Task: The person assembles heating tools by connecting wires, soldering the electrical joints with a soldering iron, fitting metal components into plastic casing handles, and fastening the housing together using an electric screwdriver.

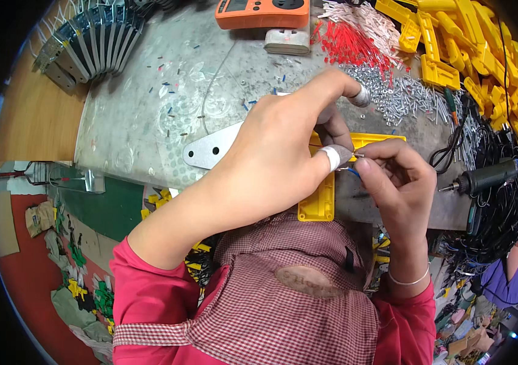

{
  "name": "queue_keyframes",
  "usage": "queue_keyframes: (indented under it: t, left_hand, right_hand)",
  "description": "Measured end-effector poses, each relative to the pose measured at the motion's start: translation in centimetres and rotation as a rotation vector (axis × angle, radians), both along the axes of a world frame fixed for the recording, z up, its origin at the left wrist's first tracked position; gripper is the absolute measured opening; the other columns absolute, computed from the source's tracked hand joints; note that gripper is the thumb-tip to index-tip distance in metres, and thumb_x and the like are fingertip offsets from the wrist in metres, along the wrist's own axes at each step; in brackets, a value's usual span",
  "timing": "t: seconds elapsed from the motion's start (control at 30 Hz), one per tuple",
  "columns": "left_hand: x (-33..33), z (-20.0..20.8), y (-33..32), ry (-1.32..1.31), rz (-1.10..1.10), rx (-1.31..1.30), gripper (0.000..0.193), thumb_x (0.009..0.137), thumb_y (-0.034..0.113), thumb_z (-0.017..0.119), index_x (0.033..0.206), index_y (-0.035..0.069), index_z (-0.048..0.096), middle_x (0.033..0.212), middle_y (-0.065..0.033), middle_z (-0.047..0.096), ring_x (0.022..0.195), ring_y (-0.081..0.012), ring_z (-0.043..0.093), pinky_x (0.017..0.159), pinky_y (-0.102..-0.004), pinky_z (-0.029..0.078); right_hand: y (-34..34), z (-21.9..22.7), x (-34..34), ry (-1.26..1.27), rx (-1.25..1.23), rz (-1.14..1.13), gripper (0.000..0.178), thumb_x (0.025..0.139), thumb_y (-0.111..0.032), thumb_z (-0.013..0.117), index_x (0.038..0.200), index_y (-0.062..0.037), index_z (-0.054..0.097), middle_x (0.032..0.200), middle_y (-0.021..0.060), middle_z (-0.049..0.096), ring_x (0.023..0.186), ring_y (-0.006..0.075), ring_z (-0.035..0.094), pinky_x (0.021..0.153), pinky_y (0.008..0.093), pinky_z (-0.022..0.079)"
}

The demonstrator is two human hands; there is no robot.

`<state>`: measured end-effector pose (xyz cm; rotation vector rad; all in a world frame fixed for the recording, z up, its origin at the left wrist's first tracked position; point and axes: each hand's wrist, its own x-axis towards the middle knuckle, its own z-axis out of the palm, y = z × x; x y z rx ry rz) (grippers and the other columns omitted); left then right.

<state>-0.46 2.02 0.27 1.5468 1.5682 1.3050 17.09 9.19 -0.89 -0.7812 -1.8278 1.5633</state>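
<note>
My left hand [283,143] arches over a yellow plastic housing [317,205] at the table's near edge. Its index finger, taped at the tip, sticks out, while the taped thumb and the bent fingers close together over the housing; what they grip is hidden. Close beside them, my right hand [400,173] pinches a thin wire end between thumb and forefinger. A short bit of blue wire [353,172] shows just below the fingertips. Partly under my left hand lies a flat grey metal plate [205,152] with round holes.
An orange meter [262,17] and a white socket block [287,41] stand at the back. Red-ended leads [350,45], loose screws [405,94] and yellow housings [481,39] are heaped back right. A powered screwdriver [487,177] rests on black cables [505,213]. Metal plates [92,45] stand far left.
</note>
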Motion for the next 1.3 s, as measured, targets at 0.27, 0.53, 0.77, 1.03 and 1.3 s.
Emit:
queue_keyframes:
  t: [0.27,0.53,0.77,1.03,1.3]
  left_hand:
    - [-0.1,-0.3,-0.1,0.092,-0.043,0.13,0.058,0.071,-0.01,0.06,0.126,0.006,0.051,0.086,-0.0057,0.063,0.076,-0.0119,0.06,0.074,-0.0276,0.049]
    - [-0.1,-0.3,-0.1,0.481,-0.077,0.357,0.051,0.07,-0.013,0.061,0.118,0.004,0.059,0.085,-0.0068,0.062,0.075,-0.0152,0.064,0.075,-0.0285,0.051]
    - [0.0,-0.9,0.1,-0.096,-0.051,0.101,0.051,0.066,-0.012,0.054,0.114,0.004,0.056,0.08,-0.0091,0.062,0.076,-0.0237,0.063,0.073,-0.0343,0.05]
    - [-0.7,-1.2,0.6,0.38,-0.163,0.326,0.057,0.066,-0.011,0.056,0.121,0.005,0.055,0.082,-0.006,0.061,0.078,-0.0145,0.063,0.076,-0.0291,0.05]
    - [-0.4,-1.1,0.9,-0.117,-0.107,0.103,0.05,0.064,-0.008,0.058,0.111,0.006,0.052,0.075,-0.0127,0.062,0.07,-0.0326,0.064,0.063,-0.0401,0.049]
  right_hand:
    - [0.9,0.5,-0.2,-0.065,0.096,0.054,0.007,0.083,-0.004,0.067,0.082,0.0014,0.062,0.07,-0.0047,0.057,0.063,0.0013,0.048,0.057,0.0182,0.039]
    - [2.6,1.3,-0.6,-0.129,-0.565,0.194,0.007,0.083,-0.004,0.067,0.088,-0.0006,0.062,0.075,-0.0053,0.057,0.061,0.0011,0.047,0.054,0.0157,0.036]
    - [0.7,0.5,0.0,-0.187,0.656,0.036,0.015,0.076,0.0,0.072,0.088,-0.002,0.062,0.07,0.0024,0.058,0.061,0.0094,0.055,0.055,0.0242,0.043]
    - [3.3,1.1,0.5,-0.159,-0.64,0.29,0.012,0.08,0.0,0.068,0.091,-0.0003,0.063,0.075,0.0031,0.061,0.065,0.0095,0.057,0.06,0.0238,0.045]
    - [1.7,0.3,0.2,-0.155,1.025,0.128,0.015,0.079,-0.003,0.072,0.089,0.0005,0.061,0.072,0.0018,0.057,0.066,0.0084,0.056,0.057,0.0249,0.044]
